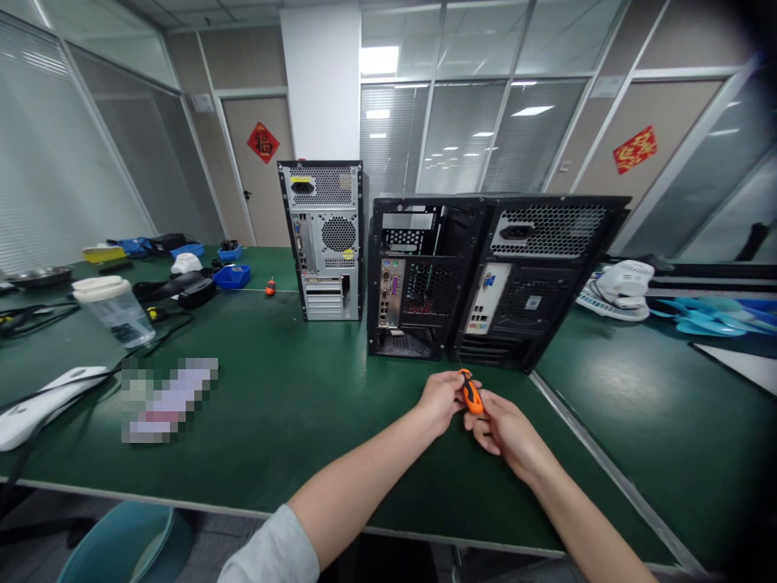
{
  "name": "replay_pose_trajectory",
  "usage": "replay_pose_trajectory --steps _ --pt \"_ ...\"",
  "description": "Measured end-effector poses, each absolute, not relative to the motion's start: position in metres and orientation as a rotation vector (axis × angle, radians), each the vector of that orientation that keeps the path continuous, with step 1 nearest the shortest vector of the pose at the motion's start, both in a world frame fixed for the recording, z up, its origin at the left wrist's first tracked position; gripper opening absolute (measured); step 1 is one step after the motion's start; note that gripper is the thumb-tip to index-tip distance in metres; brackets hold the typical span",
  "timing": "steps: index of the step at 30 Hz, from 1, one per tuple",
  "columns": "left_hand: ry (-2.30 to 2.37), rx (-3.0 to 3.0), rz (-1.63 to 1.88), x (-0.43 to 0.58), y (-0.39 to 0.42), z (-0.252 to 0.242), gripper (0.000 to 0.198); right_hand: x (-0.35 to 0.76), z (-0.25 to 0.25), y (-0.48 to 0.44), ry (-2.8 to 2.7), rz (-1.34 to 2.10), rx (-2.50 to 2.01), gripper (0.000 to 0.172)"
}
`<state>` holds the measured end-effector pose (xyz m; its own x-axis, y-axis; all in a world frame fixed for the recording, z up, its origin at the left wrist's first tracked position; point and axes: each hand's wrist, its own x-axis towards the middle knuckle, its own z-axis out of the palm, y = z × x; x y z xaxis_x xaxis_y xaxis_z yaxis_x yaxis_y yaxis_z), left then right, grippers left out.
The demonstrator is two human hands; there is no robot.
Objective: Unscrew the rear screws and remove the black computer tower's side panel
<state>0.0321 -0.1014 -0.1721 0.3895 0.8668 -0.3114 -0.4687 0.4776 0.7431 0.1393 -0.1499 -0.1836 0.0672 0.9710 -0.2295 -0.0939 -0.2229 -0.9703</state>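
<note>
Fingers (456, 395) of the left hand (438, 402) and the right hand (505, 429) close together on a small orange-handled screwdriver (470, 395), held above the green worktop (291, 405) so both hands can steady its short handle. Just beyond stand two black computer cases (486, 279), rear panels facing the person, within easy reach. A silver-backed tower (324, 239) stands farther left; a lidded plastic jar (115, 312) sits well apart.

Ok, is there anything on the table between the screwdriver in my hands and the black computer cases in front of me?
Nothing visible. Both the left hand and right hand hold the orange screwdriver, and only bare green table separates it from the two black computer cases just beyond.
</note>
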Motion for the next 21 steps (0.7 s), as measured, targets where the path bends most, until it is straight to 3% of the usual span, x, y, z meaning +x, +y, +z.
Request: replay_pose_trajectory --steps 5,12,21 --pt "0.757 0.598 0.926 0.032 -0.1 -0.174 0.02 0.137 -0.184 -0.153 -1.356 0.695 -1.684 0.046" --pt "0.739 0.6 0.933 0.034 -0.099 -0.178 0.016 0.126 -0.177 -0.163 -1.582 -0.013 -1.753 0.04" --pt "0.777 0.605 0.926 0.035 -0.096 -0.183 0.004 0.127 -0.189 -0.162 -1.989 -0.573 -1.77 0.022"
